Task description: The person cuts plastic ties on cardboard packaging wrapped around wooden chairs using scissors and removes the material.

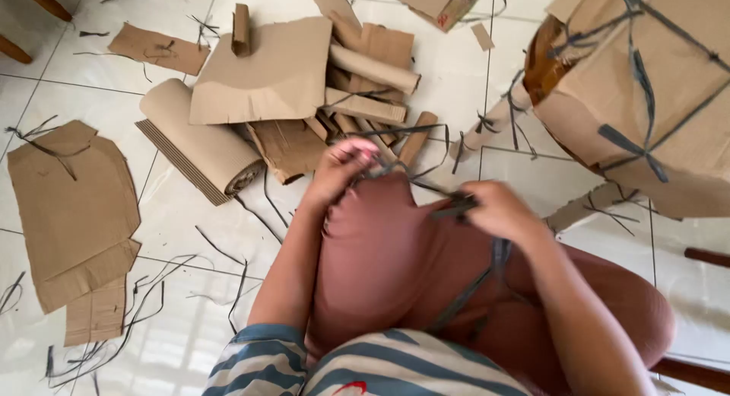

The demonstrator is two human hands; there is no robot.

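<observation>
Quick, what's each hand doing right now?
Left hand: closed, pinching the thin dark plastic strap at the knee.
Right hand: closed on the same strap.

On the white tiled floor (182, 229) in front of you lies a heap of cardboard scraps (357, 92), flat pieces mixed with short rolled tubes. A roll of corrugated cardboard (199, 145) rests at the heap's left edge, partly under a broad flat sheet (262, 73). Further left you see a large flat cutout (72, 202) with a smaller strip (95, 312) just below it. Loose dark strands (144, 297) lie scattered over the tiles. To your upper right stands a piece of furniture wrapped in cardboard (654, 84) and tied with dark straps, its legs wrapped too.
</observation>
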